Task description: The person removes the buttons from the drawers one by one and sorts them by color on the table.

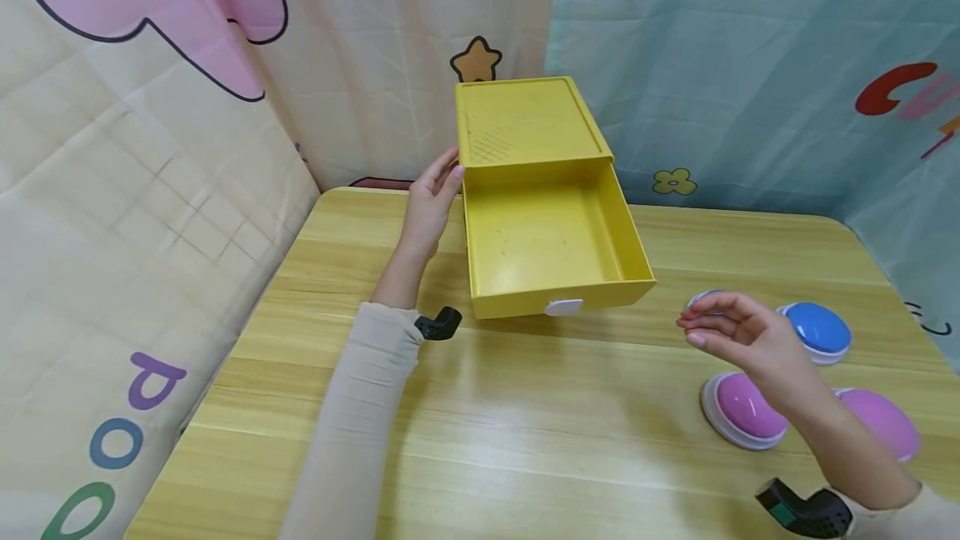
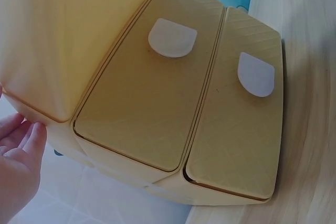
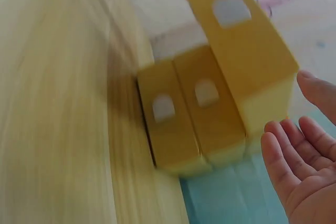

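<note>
A yellow drawer cabinet [image 1: 532,119] stands at the back of the wooden table. Its top drawer [image 1: 512,305] is pulled out, with a bare inside and a white tab handle [image 1: 563,307]. Two lower drawers, the middle one [image 2: 136,98] and the bottom one [image 2: 233,135], are closed in the left wrist view. My left hand [image 1: 431,208] rests against the cabinet's left side near the top, fingers along the wall. To the right of the drawer, my right hand [image 1: 757,348] is in the air with loosely bent fingers, holding nothing, and partly covers the buttons behind it.
On the right of the table [image 1: 540,440] sit a blue button [image 1: 819,327], another blue one mostly hidden by the hand, a pink button [image 1: 750,407] and a second pink button [image 1: 879,423]. Printed curtains [image 1: 720,65] close off the back and sides.
</note>
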Demonstrator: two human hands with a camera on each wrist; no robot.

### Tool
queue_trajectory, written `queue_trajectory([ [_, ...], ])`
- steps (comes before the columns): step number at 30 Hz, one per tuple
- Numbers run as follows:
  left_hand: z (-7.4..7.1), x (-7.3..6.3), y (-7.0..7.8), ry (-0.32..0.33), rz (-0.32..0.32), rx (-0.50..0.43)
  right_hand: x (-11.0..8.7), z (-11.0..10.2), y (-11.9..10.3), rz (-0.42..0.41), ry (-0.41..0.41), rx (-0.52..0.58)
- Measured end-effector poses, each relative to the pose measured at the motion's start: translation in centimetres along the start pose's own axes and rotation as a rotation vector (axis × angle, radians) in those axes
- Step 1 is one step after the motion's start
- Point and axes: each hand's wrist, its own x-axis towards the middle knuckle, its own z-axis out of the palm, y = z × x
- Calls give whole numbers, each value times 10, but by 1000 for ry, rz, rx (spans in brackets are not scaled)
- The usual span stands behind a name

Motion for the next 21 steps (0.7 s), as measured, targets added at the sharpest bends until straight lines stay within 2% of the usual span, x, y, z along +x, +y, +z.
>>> queue_trajectory([
  [3,0,-2,4,-3,-8,-11,4,25,2,-40,-62,21],
  [7,-1,-1,3,-8,-11,-27,11,56,8,-59,-55,-15],
  [12,-1,0,-1,0,9,-19,24,86,18,-97,26,-148],
  [16,-1,0,-1,-1,17,-20,30,104,26,-119,142,-126],
  [21,0,0,-1,1,21,-18,37,114,32,-163,268,-136],
])
